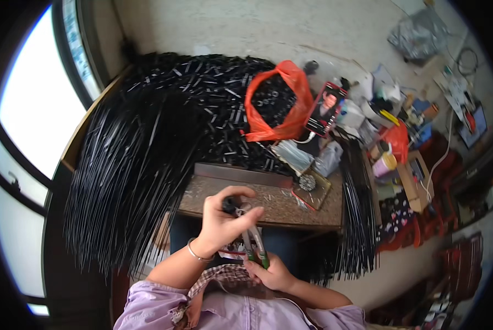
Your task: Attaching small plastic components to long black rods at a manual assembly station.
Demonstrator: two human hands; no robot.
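Note:
My left hand (219, 217), with a bracelet at the wrist, is raised over the table's front edge. Its thumb and fingers curl round a small black part (229, 205), whose kind I cannot make out. Lower and to the right, my right hand (269, 274) is closed on the green-tipped handles of a pair of pliers (255, 243). The pliers point up toward my left hand, and their jaws meet the black part or lie right beside it. Behind my hands, a long metal strip (241, 175) stands along the brown tabletop (230, 208).
A heap of short black pieces (219, 118) covers the back. Long black strands (125, 170) hang over the left side, and another bundle (358, 220) hangs at right. An orange plastic bag (255, 133) holds small black parts. Nearby are a lit phone (326, 109), face masks (293, 156) and a small tray (318, 199).

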